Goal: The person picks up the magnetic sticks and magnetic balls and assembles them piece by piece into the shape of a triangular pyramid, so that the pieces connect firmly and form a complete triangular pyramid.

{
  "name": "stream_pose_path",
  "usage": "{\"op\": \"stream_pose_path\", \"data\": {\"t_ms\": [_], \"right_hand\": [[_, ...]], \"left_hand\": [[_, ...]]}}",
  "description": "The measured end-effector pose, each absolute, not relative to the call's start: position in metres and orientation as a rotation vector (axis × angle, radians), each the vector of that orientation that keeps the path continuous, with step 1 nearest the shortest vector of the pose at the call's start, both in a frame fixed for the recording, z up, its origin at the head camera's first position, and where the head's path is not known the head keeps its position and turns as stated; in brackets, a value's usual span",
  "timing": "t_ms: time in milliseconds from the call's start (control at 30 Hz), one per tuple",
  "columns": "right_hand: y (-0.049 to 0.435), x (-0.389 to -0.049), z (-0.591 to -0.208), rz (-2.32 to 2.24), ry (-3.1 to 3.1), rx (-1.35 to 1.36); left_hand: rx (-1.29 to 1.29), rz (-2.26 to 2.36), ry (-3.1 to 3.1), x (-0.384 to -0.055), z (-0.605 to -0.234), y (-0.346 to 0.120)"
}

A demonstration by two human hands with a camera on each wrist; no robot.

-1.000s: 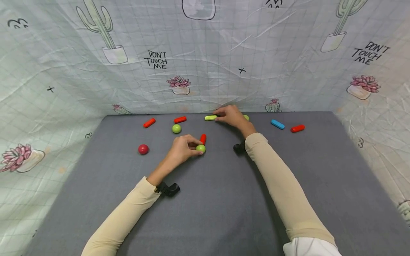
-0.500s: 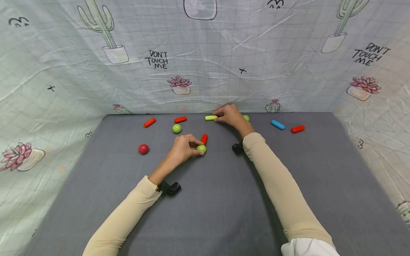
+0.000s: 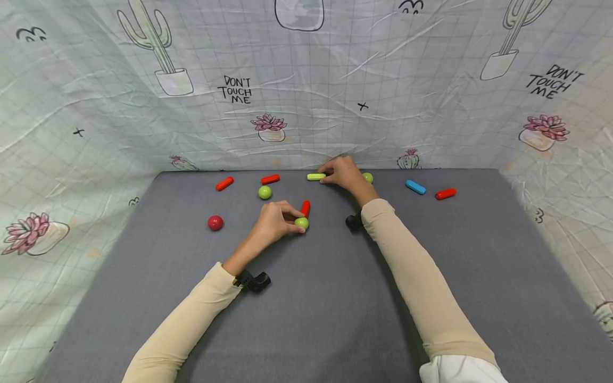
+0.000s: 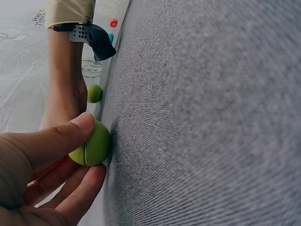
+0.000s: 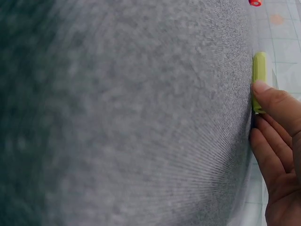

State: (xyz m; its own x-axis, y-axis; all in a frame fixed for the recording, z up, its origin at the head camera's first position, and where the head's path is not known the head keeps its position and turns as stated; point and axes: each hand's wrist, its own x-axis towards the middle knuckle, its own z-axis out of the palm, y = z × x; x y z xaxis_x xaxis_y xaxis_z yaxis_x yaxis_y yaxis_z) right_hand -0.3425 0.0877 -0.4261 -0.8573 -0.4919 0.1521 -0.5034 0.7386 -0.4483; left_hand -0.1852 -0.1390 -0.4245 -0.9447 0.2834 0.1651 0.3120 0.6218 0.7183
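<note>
"Two grips; leftmost?"
"Left hand [image 3: 274, 221], pinching the green ball [image 3: 302, 223] at the nearest red stick [image 3: 305, 206]'s six o'clock; probably light, rolly; hold its equator."
"Rightward?"
"Right hand [image 3: 346, 173], pinching one end of the yellow-green stick [image 3: 314, 177], towards one o'clock; likely light, stiff; grip mid-length."

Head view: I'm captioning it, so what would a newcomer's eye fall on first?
Probably the left hand, pinching a green ball near the picture's centre. Farther back, the right hand holds a yellow-green stick at the foot of a pale sheet reading DON'T TOUCH ME twice.
</note>
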Motion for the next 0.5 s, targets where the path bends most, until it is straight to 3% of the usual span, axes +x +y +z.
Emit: {"op": "stream_pose_path", "data": {"t_ms": [500], "right_hand": [[0.098,-0.331,-0.42,0.988,-2.848,0.736]], "left_hand": [[-0.509,-1.25,-2.821,-0.186,-0.423,-0.139]]}}
